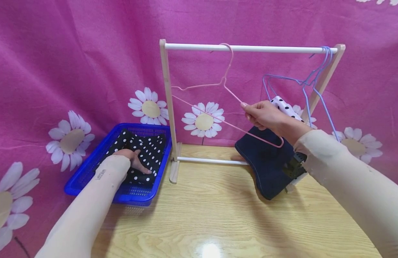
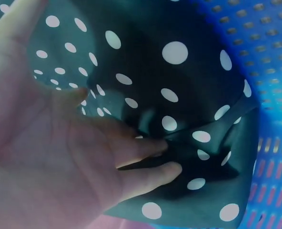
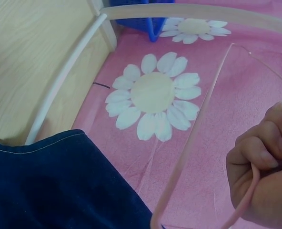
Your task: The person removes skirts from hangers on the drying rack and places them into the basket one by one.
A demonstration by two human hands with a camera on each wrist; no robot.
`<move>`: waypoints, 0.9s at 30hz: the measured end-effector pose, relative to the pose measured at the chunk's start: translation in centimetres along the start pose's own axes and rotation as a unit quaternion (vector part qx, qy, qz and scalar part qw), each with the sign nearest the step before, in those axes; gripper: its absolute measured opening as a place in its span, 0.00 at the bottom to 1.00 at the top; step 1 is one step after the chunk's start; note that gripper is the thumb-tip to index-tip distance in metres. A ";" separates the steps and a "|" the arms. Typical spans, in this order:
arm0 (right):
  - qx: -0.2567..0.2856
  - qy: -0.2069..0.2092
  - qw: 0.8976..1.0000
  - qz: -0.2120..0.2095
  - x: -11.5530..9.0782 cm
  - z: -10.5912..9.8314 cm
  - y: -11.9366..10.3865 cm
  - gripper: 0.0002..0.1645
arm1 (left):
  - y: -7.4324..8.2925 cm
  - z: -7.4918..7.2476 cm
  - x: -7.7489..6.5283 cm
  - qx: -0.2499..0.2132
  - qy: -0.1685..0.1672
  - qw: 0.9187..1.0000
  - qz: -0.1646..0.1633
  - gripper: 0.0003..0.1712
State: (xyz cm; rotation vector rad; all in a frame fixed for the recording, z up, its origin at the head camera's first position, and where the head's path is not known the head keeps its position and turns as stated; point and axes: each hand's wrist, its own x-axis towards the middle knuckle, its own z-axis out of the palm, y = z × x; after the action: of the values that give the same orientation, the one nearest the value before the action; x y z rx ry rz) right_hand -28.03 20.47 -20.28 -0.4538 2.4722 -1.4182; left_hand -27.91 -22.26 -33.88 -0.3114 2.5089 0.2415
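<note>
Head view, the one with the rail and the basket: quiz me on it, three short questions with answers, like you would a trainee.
1. Which hand grips the pink hanger?
2. True or false: the hanger's hook sits over the white top rail.
3. Fill the gap: the dotted cloth in the blue basket is black with ____ dots.

Key: 1. the right hand; 2. true; 3. white.
</note>
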 end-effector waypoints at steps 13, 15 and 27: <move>-0.003 0.003 1.000 -0.004 0.3 0.8 -0.7 0.33 | -0.4 1.1 1.6 -0.015 -0.016 1.000 -0.008 0.74; -0.004 0.004 1.000 -0.005 0.4 0.8 -0.7 0.33 | -0.3 1.1 1.7 -0.027 -0.022 0.999 -0.008 0.74; -0.012 0.008 1.000 -0.007 0.7 1.7 -1.0 0.32 | 0.6 1.8 1.3 -0.009 -0.007 1.000 -0.013 0.73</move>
State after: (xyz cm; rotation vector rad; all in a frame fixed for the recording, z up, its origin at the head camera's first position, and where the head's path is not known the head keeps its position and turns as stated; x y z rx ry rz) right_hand -27.88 18.38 -20.31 -0.4660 2.5059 -1.4057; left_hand -28.19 -21.48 -36.01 -0.3477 2.4886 0.2562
